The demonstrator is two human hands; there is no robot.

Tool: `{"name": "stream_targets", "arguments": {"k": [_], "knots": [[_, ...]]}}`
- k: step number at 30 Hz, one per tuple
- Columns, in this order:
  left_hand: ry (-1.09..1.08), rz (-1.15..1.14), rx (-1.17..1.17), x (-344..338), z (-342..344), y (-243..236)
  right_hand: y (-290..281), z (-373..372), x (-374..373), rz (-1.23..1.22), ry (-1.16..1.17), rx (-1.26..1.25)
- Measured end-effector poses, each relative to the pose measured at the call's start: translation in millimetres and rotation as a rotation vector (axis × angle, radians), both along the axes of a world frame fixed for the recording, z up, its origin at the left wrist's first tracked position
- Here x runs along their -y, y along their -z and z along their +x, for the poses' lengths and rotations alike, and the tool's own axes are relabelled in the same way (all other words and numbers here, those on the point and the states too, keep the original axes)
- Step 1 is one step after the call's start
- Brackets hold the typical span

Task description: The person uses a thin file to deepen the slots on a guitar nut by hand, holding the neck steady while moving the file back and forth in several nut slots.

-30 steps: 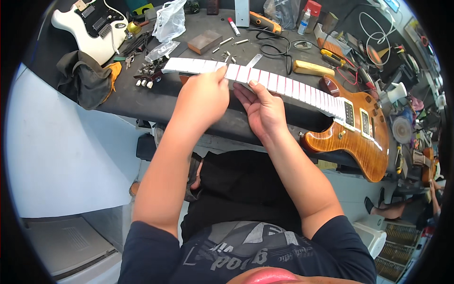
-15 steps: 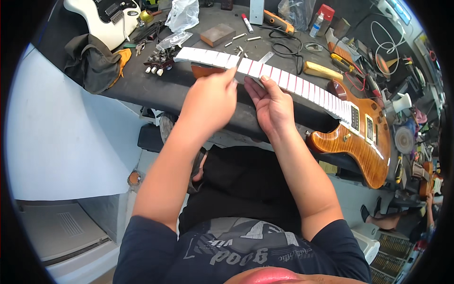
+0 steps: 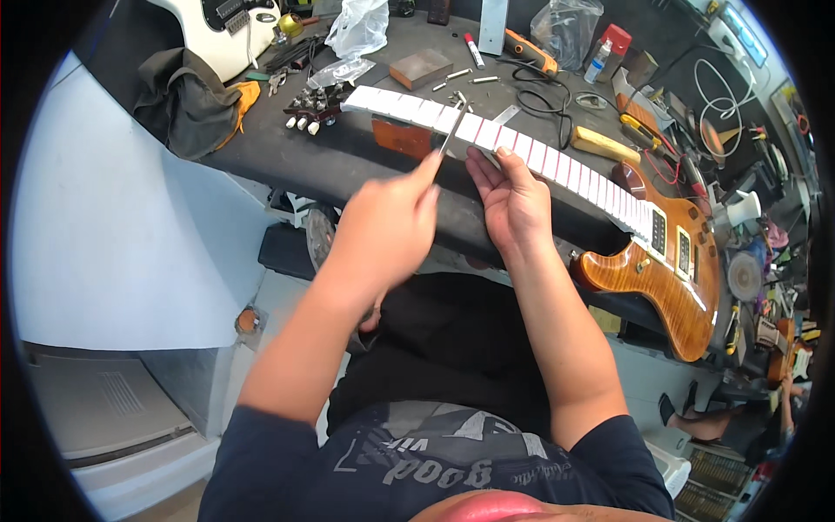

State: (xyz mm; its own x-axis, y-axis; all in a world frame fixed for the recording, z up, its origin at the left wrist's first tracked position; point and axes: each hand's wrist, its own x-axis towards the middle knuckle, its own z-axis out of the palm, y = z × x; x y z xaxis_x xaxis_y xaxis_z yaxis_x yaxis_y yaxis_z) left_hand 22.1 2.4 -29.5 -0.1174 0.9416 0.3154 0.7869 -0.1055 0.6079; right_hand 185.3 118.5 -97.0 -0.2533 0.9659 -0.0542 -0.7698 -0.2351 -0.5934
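An electric guitar with a glossy amber wood-grained body (image 3: pixel 648 274) lies along the bench. White tape covers its neck (image 3: pixel 565 165), with reddish lines showing at the frets. My left hand (image 3: pixel 391 222) is closed around a slim metal file (image 3: pixel 453 129), which slants across the taped fretboard; its grip end is hidden in my fingers. Just to the right, my right hand (image 3: pixel 519 204) holds the neck at its near edge, thumb at the edge and fingers beneath. A reddish-brown block (image 3: pixel 400 137) sits under the neck near the headstock (image 3: pixel 315 109).
Behind the neck lie a wooden block (image 3: pixel 421 68), small metal rods, a red-capped marker (image 3: pixel 474 50), an orange-and-black tool (image 3: pixel 531 52) and a yellow-handled piece (image 3: pixel 606 144). A white guitar (image 3: pixel 217 39) and dark cloth (image 3: pixel 187 100) are at the far left.
My left hand has drawn back toward me, so more of the file and the block under the neck shows. My right hand keeps its place on the neck. The whole view has shifted slightly.
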Motion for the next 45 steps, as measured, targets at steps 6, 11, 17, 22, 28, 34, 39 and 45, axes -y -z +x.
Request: {"name": "stream_targets", "arguments": {"k": [6,11,17,22,28,34,39,45], "knots": [[0.000,-0.036,0.003,21.0,-1.5,-8.4,-4.8,-1.3,3.0,0.011,0.010,0.023],[-0.008,0.195,-0.094,-54.8,-8.4,-2.9,-9.0,-8.6,2.8,0.007,-0.018,0.007],[0.011,-0.107,0.064,83.9,-17.5,6.4,-3.2,-5.0,2.0,0.008,0.009,0.020],[-0.019,0.001,0.034,92.5,-19.9,-6.8,-6.8,-2.2,4.6,0.001,-0.009,0.016],[0.011,-0.054,0.092,65.0,-13.0,-7.9,-3.7,-5.4,4.9,0.017,-0.003,0.016],[-0.014,0.035,-0.129,-42.2,-3.6,-14.8,-7.6,-8.8,5.1,0.024,-0.036,-0.009],[-0.012,-0.051,-0.016,9.7,2.6,-12.4,-1.2,2.7,-0.1,0.035,-0.015,-0.012],[0.006,-0.122,0.005,24.1,-4.8,-24.1,1.4,0.6,5.3,0.022,0.001,0.027]]}}
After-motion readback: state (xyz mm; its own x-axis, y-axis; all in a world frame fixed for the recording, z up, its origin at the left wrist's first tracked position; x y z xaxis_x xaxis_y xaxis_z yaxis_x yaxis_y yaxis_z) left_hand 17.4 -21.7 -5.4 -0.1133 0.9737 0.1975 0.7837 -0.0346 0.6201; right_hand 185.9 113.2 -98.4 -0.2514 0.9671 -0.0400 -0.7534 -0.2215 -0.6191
